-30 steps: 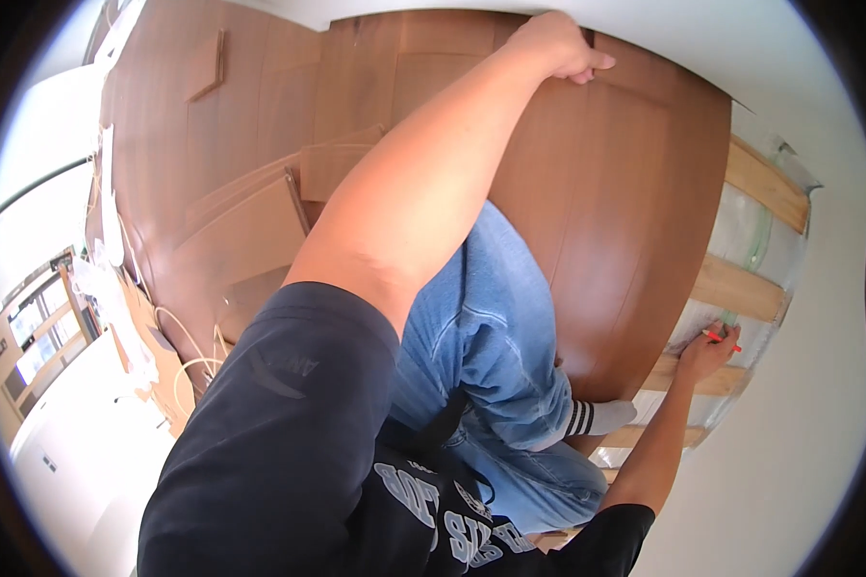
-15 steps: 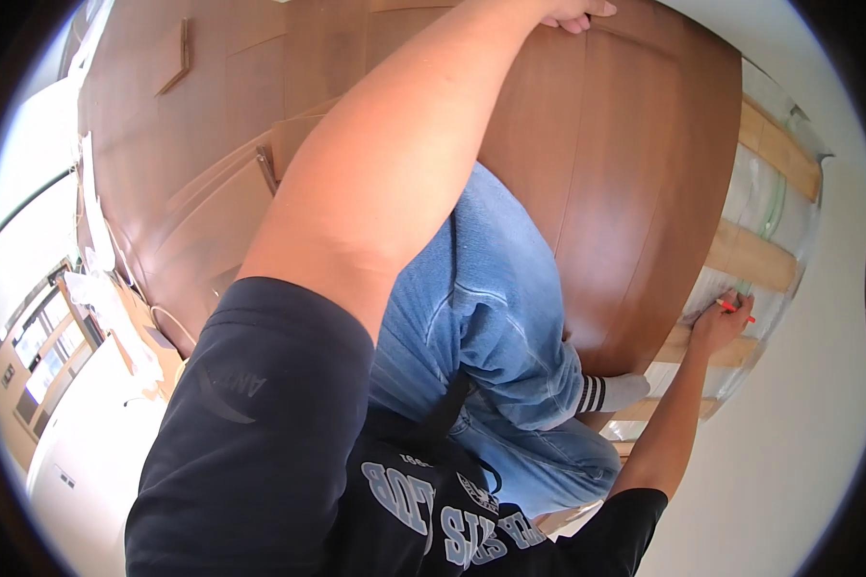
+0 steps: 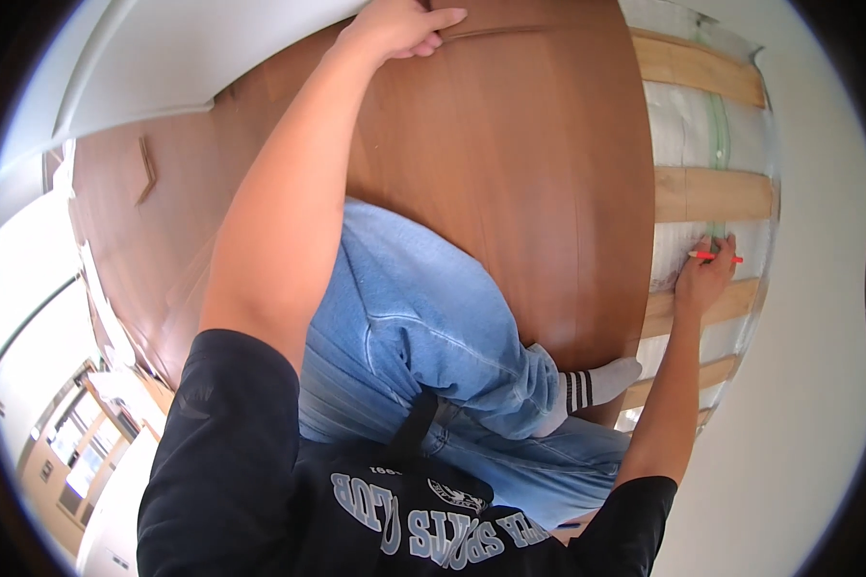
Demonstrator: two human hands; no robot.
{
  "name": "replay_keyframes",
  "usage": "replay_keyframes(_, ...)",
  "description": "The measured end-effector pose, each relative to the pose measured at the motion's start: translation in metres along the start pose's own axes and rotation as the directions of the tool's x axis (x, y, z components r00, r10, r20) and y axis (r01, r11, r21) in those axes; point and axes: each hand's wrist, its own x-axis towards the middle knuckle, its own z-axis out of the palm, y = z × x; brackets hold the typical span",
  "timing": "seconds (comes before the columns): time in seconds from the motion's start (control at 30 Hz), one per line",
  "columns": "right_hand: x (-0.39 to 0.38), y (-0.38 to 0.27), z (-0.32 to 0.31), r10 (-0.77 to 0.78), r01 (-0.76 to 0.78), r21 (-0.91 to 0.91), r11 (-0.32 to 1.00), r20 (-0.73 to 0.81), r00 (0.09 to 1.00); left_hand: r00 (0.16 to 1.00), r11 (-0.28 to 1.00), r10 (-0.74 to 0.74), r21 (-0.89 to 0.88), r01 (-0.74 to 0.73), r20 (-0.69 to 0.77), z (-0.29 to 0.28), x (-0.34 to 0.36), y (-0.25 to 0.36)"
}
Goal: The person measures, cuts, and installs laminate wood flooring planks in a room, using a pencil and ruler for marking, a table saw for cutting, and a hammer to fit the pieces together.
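My left hand (image 3: pixel 399 27) reaches to the top of the view over the brown wood flooring (image 3: pixel 510 173). One of its digits is stretched out and the others are bent, beside a dark line along a brown board (image 3: pixel 505 31); I see nothing held in it. At the right, my right hand (image 3: pixel 704 281) is closed round a thin red pencil (image 3: pixel 704 256). That hand rests low over silvery sheeting (image 3: pixel 681 125) between pale wooden strips (image 3: pixel 712 195), close to a green band (image 3: pixel 718 135).
My bent leg in blue jeans (image 3: pixel 423 288) and a socked foot (image 3: pixel 611 382) lie at the flooring's edge. A pale wall (image 3: pixel 818 385) borders the strips at right. A white surface (image 3: pixel 154 58) rises at upper left. A small angled brown piece (image 3: pixel 146 171) lies on the far-left floor.
The view has shifted, so the flooring and strips appear farther left and a white surface shows at upper left. The red pencil stays in my right hand, now lying more level.
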Motion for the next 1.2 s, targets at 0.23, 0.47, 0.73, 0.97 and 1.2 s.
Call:
replay_keyframes(0.23, 0.005, 0.002, 0.001, -0.015, 0.015, 0.01, 1.0, -0.015, 1.0, 0.997, 0.902, 0.047, 0.431, -0.014, -0.065, 0.0, 0.01, 0.001)
replay_keyframes(0.47, 0.005, -0.001, 0.016, 0.009, -0.01, 0.089, 0.996, 0.013, 1.0, 0.941, 0.895, 0.275, 0.409, -0.176, -0.198, -0.039, -0.06, -0.018)
replay_keyframes(0.73, 0.01, 0.019, 0.01, -0.006, 0.005, 0.014, 1.0, 0.094, 0.996, 0.86, 0.868, 0.178, 0.488, 0.091, -0.478, -0.169, -0.135, -0.371)
replay_keyframes(0.97, 0.045, -0.122, 0.002, 0.023, -0.061, 0.276, 0.959, 0.138, 0.99, 0.696, 0.729, 0.426, 0.675, 0.115, -0.579, -0.22, -0.152, -0.569)
replay_keyframes(1.2, 0.051, -0.427, 0.026, -0.036, -0.07, 0.356, 0.932, 0.282, 0.959, 0.604, 0.822, 0.487, 0.565, -0.071, -0.631, -0.211, -0.144, -0.597)
